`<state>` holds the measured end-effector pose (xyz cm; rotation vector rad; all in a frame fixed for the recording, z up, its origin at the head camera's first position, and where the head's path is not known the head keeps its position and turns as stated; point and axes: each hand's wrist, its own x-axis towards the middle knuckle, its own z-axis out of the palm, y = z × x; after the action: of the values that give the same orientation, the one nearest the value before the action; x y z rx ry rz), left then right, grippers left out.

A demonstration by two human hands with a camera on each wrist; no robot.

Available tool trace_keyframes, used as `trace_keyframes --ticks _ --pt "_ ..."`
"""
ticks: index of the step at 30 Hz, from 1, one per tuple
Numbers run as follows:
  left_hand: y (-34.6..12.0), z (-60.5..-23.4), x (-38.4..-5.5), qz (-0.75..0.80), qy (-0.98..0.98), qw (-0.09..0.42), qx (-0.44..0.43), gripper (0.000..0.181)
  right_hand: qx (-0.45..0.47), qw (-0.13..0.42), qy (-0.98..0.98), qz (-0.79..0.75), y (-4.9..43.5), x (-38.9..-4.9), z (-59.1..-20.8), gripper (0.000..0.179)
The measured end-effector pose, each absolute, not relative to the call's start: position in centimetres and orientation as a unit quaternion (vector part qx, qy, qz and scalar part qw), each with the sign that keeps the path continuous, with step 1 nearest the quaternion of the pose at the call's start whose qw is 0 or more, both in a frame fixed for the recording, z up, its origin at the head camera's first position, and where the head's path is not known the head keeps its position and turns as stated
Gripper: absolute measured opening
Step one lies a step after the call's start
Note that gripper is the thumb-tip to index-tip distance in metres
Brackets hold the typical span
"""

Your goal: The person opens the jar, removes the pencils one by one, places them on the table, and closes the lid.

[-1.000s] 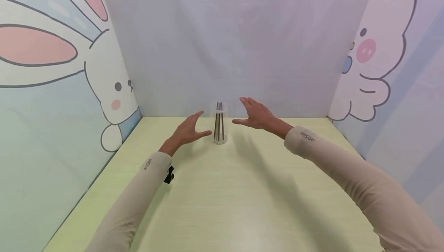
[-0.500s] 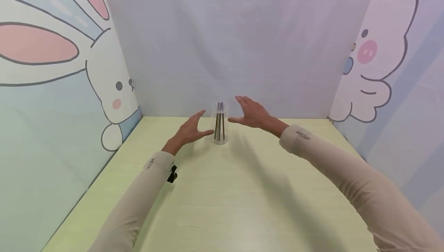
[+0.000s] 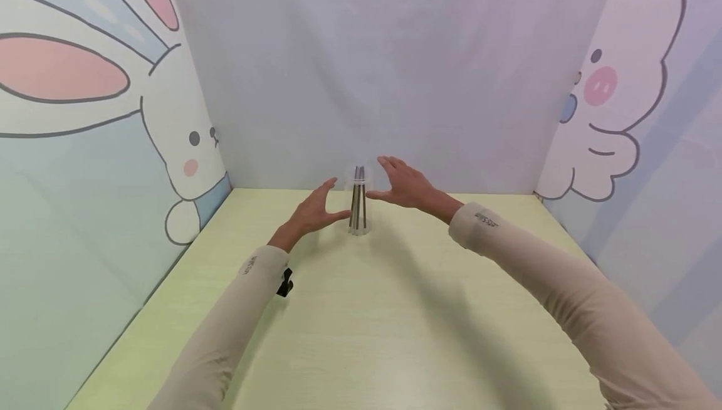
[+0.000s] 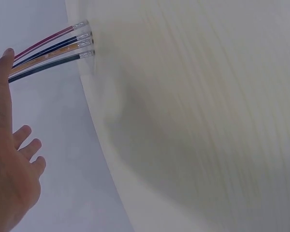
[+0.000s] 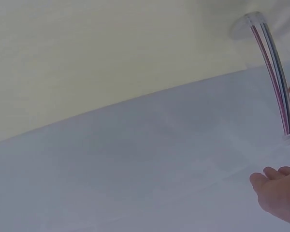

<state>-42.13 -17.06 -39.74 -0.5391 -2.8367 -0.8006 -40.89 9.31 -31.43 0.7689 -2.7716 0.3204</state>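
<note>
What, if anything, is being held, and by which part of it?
Nothing appears held: the left hand and right hand flank the upright clear container, neither curled round it. Any light contact cannot be told.

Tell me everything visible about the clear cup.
The cup is tall, round and see-through, plastic or glass by its look, with a ring-like band near its top. It stands upright on the table, close to the back wall, with at least four slim pencils inside. The left hand and right hand flank it; both overlap its outline in the head view, but whether either touches it is unclear.
</note>
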Motion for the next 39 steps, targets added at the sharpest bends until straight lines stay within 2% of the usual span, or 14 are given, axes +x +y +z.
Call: trace_keyframes --ticks 20,39 --pt "-15.5 -39.9 -42.5 -0.293 -0.937 0.073 -0.176 0.109 0.259 0.087 -0.949 0.160 7.9 -41.7 -31.9 0.100" --pt "-14.1 -39.9 -42.9 -0.357 -0.907 0.084 -0.207 0.105 0.253 0.066 -0.951 0.167 5.8 -42.2 -31.6 0.091"
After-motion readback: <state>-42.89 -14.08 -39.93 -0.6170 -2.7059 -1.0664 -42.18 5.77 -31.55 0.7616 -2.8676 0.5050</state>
